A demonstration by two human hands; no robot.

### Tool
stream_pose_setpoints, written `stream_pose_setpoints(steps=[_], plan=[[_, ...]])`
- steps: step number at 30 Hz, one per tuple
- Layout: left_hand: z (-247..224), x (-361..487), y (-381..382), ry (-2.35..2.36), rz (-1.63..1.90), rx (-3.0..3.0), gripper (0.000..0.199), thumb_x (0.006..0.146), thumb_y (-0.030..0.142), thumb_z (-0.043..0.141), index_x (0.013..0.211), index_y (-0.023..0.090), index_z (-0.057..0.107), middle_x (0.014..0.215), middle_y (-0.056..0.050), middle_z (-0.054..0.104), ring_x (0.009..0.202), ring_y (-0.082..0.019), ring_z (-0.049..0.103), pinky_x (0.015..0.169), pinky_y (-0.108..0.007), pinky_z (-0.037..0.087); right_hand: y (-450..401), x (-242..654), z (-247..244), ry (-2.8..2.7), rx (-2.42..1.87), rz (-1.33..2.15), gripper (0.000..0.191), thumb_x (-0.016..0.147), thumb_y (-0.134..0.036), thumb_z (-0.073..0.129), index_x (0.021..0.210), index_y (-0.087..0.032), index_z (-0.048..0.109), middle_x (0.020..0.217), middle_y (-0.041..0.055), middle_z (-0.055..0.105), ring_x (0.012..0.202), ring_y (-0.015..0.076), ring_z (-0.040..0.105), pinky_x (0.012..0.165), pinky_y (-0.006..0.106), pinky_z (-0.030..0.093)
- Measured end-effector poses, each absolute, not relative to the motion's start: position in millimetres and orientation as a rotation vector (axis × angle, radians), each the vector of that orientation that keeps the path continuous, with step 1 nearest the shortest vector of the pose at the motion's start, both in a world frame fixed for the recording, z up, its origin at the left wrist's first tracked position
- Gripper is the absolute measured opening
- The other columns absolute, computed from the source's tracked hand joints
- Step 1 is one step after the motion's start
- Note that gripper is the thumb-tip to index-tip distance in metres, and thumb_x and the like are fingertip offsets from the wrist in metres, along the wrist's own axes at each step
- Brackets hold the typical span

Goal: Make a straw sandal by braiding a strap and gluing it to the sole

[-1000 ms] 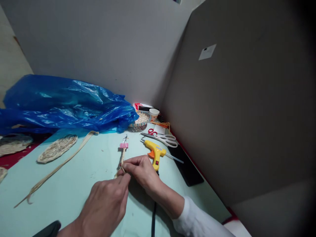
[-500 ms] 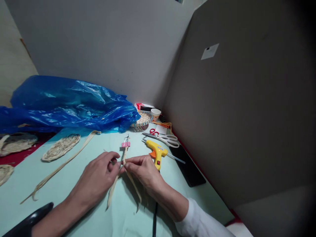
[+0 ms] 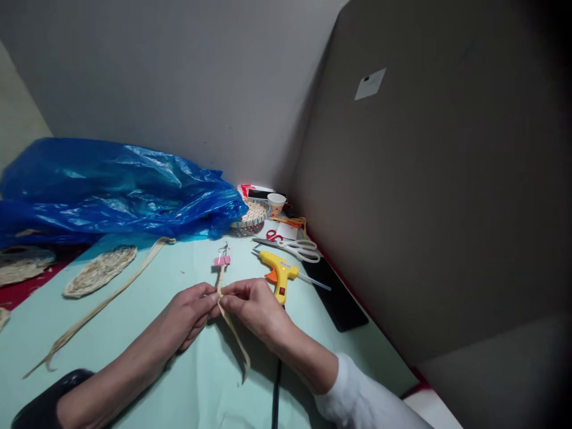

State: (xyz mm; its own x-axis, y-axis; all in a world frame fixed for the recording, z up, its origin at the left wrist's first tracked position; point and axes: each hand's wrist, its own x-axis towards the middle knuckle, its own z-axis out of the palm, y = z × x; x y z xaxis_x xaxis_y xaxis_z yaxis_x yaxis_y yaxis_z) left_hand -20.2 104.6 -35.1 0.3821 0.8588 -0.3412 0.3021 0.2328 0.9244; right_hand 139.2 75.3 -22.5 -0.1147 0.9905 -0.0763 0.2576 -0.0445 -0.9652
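Observation:
A pale braid of dried plant fibre strips (image 3: 221,275) runs toward me from under a pink binder clip (image 3: 222,261) on the table. My left hand (image 3: 192,311) pinches the strips from the left, its thumb and index finger closed at the lower end of the braid. From the right, my right hand (image 3: 254,307) is closed on the same spot, thumb and index finger pressed together. One loose strip (image 3: 236,339) hangs down below the fingers and curls at its tip. My left hand hides the other loose ends.
A yellow glue gun (image 3: 279,273), white-handled scissors (image 3: 299,249) and a black phone-like slab (image 3: 339,298) lie to the right. Left are a long loose strip (image 3: 107,302) and a woven oval piece (image 3: 102,271). Behind stand blue plastic (image 3: 120,190), a woven basket (image 3: 250,217) and a paper cup (image 3: 276,204).
My left fingers have closed in on the braid beside the right ones. The left loose strip, visible before, is now hidden by my left hand. The view has shifted slightly.

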Motion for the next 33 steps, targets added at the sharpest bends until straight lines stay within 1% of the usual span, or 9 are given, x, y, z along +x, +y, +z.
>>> stream_pose_setpoints(steps=[4, 8, 12, 14, 16, 18, 22, 27, 33], plan=[[-34.9, -22.6, 102.5, 1.243, 0.611, 1.434, 0.042, 0.07, 0.065, 0.06, 0.076, 0.024, 0.053, 0.047, 0.013, 0.034, 0.043, -0.01, 0.022, 0.042, -0.025, 0.016, 65.4, 137.1, -12.3, -1.664, -1.451, 1.044, 0.026, 0.088, -0.01, 0.054, 0.085, -0.017, 0.079, 0.074, 0.0019, 0.073, 0.072, 0.0163, 0.061, 0.066, 0.024, 0.039], [-37.7, -23.9, 105.0, 1.248, 0.683, 1.569, 0.037, 0.07, 0.059, 0.061, 0.071, 0.022, 0.057, 0.063, 0.003, 0.054, 0.063, -0.019, 0.046, 0.06, -0.031, 0.035, 54.4, 134.1, -2.1, -1.801, -1.555, 0.903, 0.022, 0.093, -0.015, 0.054, 0.103, -0.013, 0.073, 0.077, 0.0067, 0.072, 0.072, 0.0206, 0.061, 0.064, 0.028, 0.033], [-40.7, -24.5, 106.9, 1.258, 0.695, 1.645, 0.037, 0.071, 0.059, 0.058, 0.06, 0.025, 0.05, 0.06, 0.003, 0.051, 0.065, -0.021, 0.045, 0.064, -0.034, 0.034, 51.2, 134.1, 0.4, -1.989, -1.731, 0.662, 0.034, 0.094, -0.018, 0.054, 0.127, -0.011, 0.058, 0.083, 0.0089, 0.073, 0.076, 0.0242, 0.064, 0.064, 0.03, 0.031], [-40.7, -25.1, 105.6, 1.266, 0.696, 1.65, 0.038, 0.071, 0.059, 0.058, 0.058, 0.026, 0.047, 0.058, 0.004, 0.048, 0.063, -0.02, 0.043, 0.062, -0.033, 0.032, 50.8, 136.3, 2.6, -2.091, -1.786, 0.555, 0.028, 0.094, -0.019, 0.053, 0.121, -0.013, 0.06, 0.084, 0.0091, 0.074, 0.075, 0.0238, 0.066, 0.062, 0.03, 0.029], [-40.3, -25.6, 103.1, 1.27, 0.702, 1.633, 0.038, 0.071, 0.059, 0.059, 0.057, 0.026, 0.047, 0.057, 0.005, 0.047, 0.061, -0.019, 0.042, 0.06, -0.031, 0.03, 49.5, 138.4, 5.4, -2.18, -1.82, 0.474, 0.016, 0.096, -0.021, 0.052, 0.104, -0.017, 0.065, 0.081, 0.008, 0.074, 0.069, 0.0216, 0.065, 0.059, 0.03, 0.026], [-40.5, -25.6, 100.2, 1.261, 0.686, 1.583, 0.038, 0.073, 0.059, 0.059, 0.057, 0.026, 0.047, 0.05, 0.007, 0.046, 0.053, -0.016, 0.039, 0.056, -0.03, 0.028, 46.7, 138.7, 6.1, -2.252, -1.823, 0.355, 0.017, 0.098, -0.023, 0.051, 0.092, -0.019, 0.065, 0.076, 0.0061, 0.074, 0.062, 0.0193, 0.064, 0.056, 0.031, 0.023], [-43.9, -25.1, 97.8, 1.194, 0.648, 1.44, 0.038, 0.077, 0.059, 0.058, 0.059, 0.026, 0.05, 0.032, 0.009, 0.042, 0.037, -0.013, 0.031, 0.048, -0.028, 0.026, 38.1, 131.7, -5.3, -2.472, -1.496, -0.004, 0.008, 0.094, -0.019, 0.057, 0.093, -0.018, 0.064, 0.074, 0.0032, 0.073, 0.055, 0.0187, 0.062, 0.05, 0.033, 0.02], [-45.7, -24.8, 102.0, 1.103, 0.708, 1.288, 0.038, 0.069, 0.057, 0.068, 0.06, 0.022, 0.058, 0.049, 0.002, 0.06, 0.041, -0.011, 0.039, 0.046, -0.026, 0.028, 31.4, 120.5, -26.8, -2.559, -0.894, -0.565, 0.014, 0.09, -0.004, 0.051, 0.093, -0.009, 0.064, 0.075, 0.0085, 0.07, 0.062, 0.023, 0.065, 0.053, 0.035, 0.041], [-40.5, -28.0, 98.9, 0.987, 0.668, 1.2, 0.037, 0.075, 0.054, 0.07, 0.067, 0.018, 0.064, 0.043, 0.012, 0.039, 0.041, -0.007, 0.021, 0.045, -0.023, 0.013, 31.9, 117.6, -30.1, -2.592, -0.786, -0.654, 0.013, 0.087, -0.005, 0.053, 0.082, -0.011, 0.062, 0.072, 0.0101, 0.068, 0.06, 0.0243, 0.065, 0.057, 0.036, 0.047]])
